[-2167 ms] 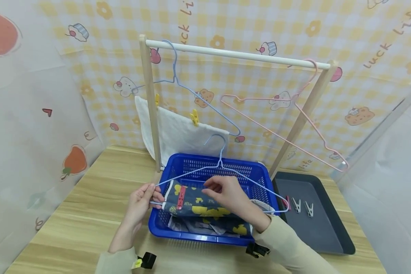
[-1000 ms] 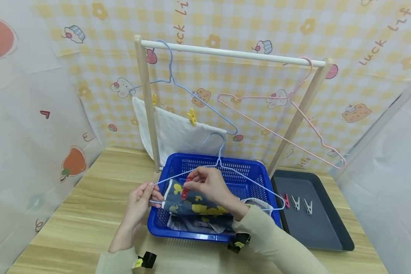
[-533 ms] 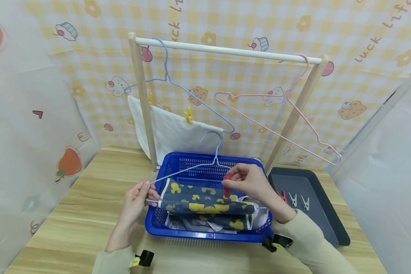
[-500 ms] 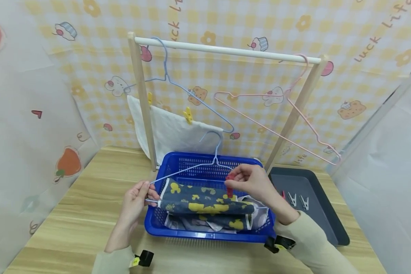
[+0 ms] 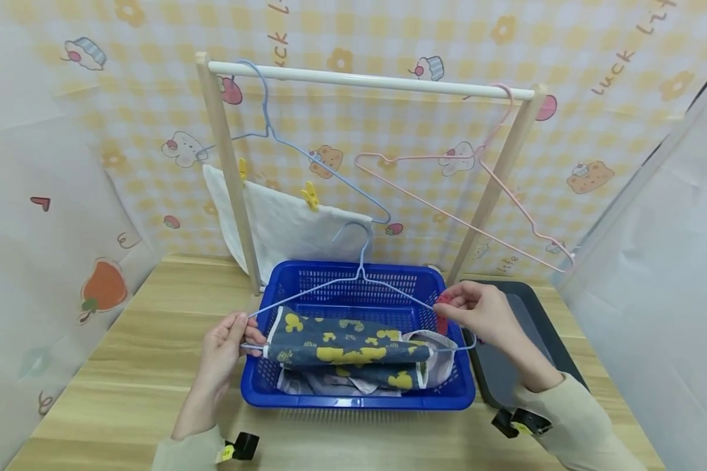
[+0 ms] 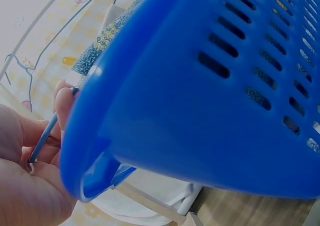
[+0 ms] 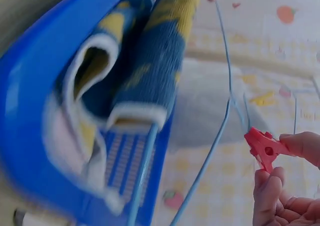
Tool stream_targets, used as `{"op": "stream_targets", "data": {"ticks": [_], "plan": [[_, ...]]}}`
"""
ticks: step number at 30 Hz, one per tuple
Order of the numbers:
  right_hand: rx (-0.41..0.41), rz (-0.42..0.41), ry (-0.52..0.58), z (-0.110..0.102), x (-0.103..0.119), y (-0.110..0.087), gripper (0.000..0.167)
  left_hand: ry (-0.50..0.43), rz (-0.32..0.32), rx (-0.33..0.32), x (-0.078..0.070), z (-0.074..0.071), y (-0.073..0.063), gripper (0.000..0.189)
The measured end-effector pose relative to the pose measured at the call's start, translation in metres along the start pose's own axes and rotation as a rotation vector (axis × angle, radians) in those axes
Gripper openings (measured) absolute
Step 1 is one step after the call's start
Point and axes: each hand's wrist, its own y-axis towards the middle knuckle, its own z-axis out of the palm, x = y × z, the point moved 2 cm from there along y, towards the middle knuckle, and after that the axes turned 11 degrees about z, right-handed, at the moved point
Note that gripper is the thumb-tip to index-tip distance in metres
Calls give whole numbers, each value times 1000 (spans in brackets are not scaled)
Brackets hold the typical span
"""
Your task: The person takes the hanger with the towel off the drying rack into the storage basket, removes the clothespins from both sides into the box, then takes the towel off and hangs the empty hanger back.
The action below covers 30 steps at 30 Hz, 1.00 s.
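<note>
My left hand [image 5: 226, 340] pinches the left end of a light blue wire hanger [image 5: 330, 283], held above a blue basket [image 5: 359, 401]. Over the hanger's lower bar hangs a dark blue towel [image 5: 342, 337] with yellow figures and white edging, its lower folds inside the basket. My right hand [image 5: 483, 314] pinches a red clothespin [image 7: 266, 148] between thumb and fingers, near the hanger's right end and apart from the towel. In the right wrist view the towel's rolled edge lies well to the left of the clothespin. A pale cloth [image 5: 442, 366] lies in the basket.
Behind stands a wooden rack with a white rail [image 5: 359, 80]. From it hang a blue hanger [image 5: 324, 168], with a white cloth [image 5: 294, 226] and yellow clothespins [image 5: 310, 196] below, and a pink hanger [image 5: 442, 210]. A dark tray [image 5: 495, 376] is partly covered by my right arm.
My right hand has taken the red clothespin from the towel's left part and carried it right, past the towel's right edge. My left hand keeps its grip on the hanger.
</note>
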Motion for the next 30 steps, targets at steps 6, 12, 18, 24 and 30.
{"op": "stream_targets", "data": {"ticks": [6, 12, 18, 24, 30], "plan": [[-84, 12, -99, -14, -25, -4, 24, 7, 7, -4, 0, -3, -1, 36], [-123, 75, -249, -26, -51, -4, 24, -33, 39, -13, 2, -4, 0, 35], [-1, 198, -392, -20, -99, 7, 24, -25, 45, -16, 0, -3, -1, 35], [120, 327, -429, -3, -148, 14, 17, -16, 31, -20, 0, 1, -1, 34], [116, 404, -423, 9, -167, 15, 19, -7, 19, -24, 1, 2, -1, 35]]}}
